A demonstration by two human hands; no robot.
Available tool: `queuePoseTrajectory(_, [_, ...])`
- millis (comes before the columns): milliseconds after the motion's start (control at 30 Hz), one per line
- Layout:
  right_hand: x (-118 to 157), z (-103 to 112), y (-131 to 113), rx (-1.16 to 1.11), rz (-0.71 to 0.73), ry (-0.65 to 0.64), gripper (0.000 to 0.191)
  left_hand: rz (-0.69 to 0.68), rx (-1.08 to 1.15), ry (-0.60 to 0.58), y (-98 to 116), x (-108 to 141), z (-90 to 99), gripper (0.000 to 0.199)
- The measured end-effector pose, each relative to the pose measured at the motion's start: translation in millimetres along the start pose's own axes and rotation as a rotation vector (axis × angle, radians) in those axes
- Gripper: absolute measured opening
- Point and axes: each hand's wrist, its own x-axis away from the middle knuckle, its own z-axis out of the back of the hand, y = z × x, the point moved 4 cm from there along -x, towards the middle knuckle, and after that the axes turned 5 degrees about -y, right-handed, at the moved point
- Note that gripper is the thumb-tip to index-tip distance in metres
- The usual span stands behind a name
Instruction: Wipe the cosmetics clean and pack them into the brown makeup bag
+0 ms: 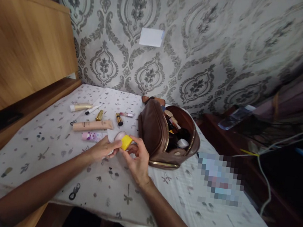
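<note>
In front of me, both hands meet at a small container with a yellow part [126, 142] and a pale pink rounded end. My right hand [139, 162] grips the yellow part between thumb and fingers. From the other side, my left hand [103, 149] pinches the same container, its thumb against it. Something white and thin [112, 134] shows beside the left fingers; I cannot make out what it is. Just beyond my left hand lie a pink-and-purple printed tube [89, 136] and a longer beige tube [92, 124]. An open brown cosmetic bag [152, 128] stands to the right, full of makeup items.
Farther back on the patterned cloth [52, 145] are a gold tube [81, 107], a brush [93, 110], two small gold bottles [99, 115] and a lip gloss tube [126, 114]. A blurred-out item [218, 178] lies right. A wooden cabinet [28, 34] borders the left.
</note>
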Motion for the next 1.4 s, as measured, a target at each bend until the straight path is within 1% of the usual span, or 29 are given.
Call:
queuePoseTrajectory(100, [-2.8, 6.8, -5.0, 0.065, 0.053, 0.034, 0.033, 0.003, -0.035, 0.016, -3.6, 0.0, 1.8, 0.063])
queuePoseTrajectory(200, [-4.4, 9.6, -8.5, 0.103, 0.069, 0.026, 0.033, -0.011, -0.178, 0.113, -1.3, 3.9, 6.7, 0.055])
queuePoseTrajectory(267, [-4.7, 9.2, -10.1, 0.098, 0.046, 0.005, 0.036, -0.049, -0.282, 0.167, 4.3, 7.9, 8.5, 0.049])
queuePoseTrajectory(333, [-4.6, 8.0, -11.0, 0.063, -0.007, -0.017, 0.039, -0.108, -0.347, 0.177, 10.9, 11.7, 7.1, 0.046])
queuePoseTrajectory(433, [-4.0, 5.4, -9.5, -0.072, -0.131, -0.063, 0.041, -0.143, -0.375, 0.19, 16.5, 15.8, 3.4, 0.048])
queuePoseTrajectory(567, [-3.0, -0.9, -4.2, -0.363, -0.321, -0.142, 0.046, -0.074, -0.39, 0.277, 16.0, 18.3, 2.8, 0.064])
queuePoseTrajectory(667, [-2.8, -6.3, -0.9, -0.529, -0.403, -0.177, 0.05, -0.051, -0.417, 0.285, 17.7, 17.6, 2.9, 0.074])
queuePoseTrajectory(733, [-2.8, -8.6, 1.0, -0.573, -0.404, -0.171, 0.052, -0.032, -0.416, 0.262, 19.3, 16.1, 3.1, 0.075])
queuePoseTrajectory(800, [-2.5, -9.5, 2.5, -0.558, -0.372, -0.152, 0.053, 0.006, -0.414, 0.252, 19.7, 14.4, 4.0, 0.075])
queuePoseTrajectory(867, [-2.3, -9.0, 3.6, -0.479, -0.326, -0.131, 0.053, 0.007, -0.411, 0.292, 20.3, 13.6, 6.3, 0.073])
queuePoseTrajectory(967, [-2.9, -6.8, 4.1, -0.333, -0.276, -0.109, 0.054, -0.078, -0.413, 0.371, 21.1, 13.7, 8.4, 0.068])
queuePoseTrajectory(1033, [-4.1, -5.1, 4.7, -0.291, -0.275, -0.099, 0.052, -0.144, -0.417, 0.35, 20.3, 13.4, 6.4, 0.067])
queuePoseTrajectory(1133, [-6.0, -3.7, 7.4, -0.311, -0.321, -0.078, 0.048, -0.264, -0.454, 0.229, 20.2, 12.5, 0.2, 0.066])
queuePoseTrajectory(1200, [-6.6, -3.7, 9.9, -0.34, -0.363, -0.063, 0.048, -0.34, -0.491, 0.182, 20.7, 12.8, -1.9, 0.065])
queuePoseTrajectory(1300, [-6.7, -4.6, 13.7, -0.38, -0.395, -0.042, 0.053, -0.41, -0.588, 0.189, 21.0, 13.7, -0.6, 0.058])
queuePoseTrajectory(1400, [-6.9, -4.7, 16.7, -0.394, -0.374, -0.017, 0.055, -0.448, -0.73, 0.161, 21.7, 14.4, -0.9, 0.049])
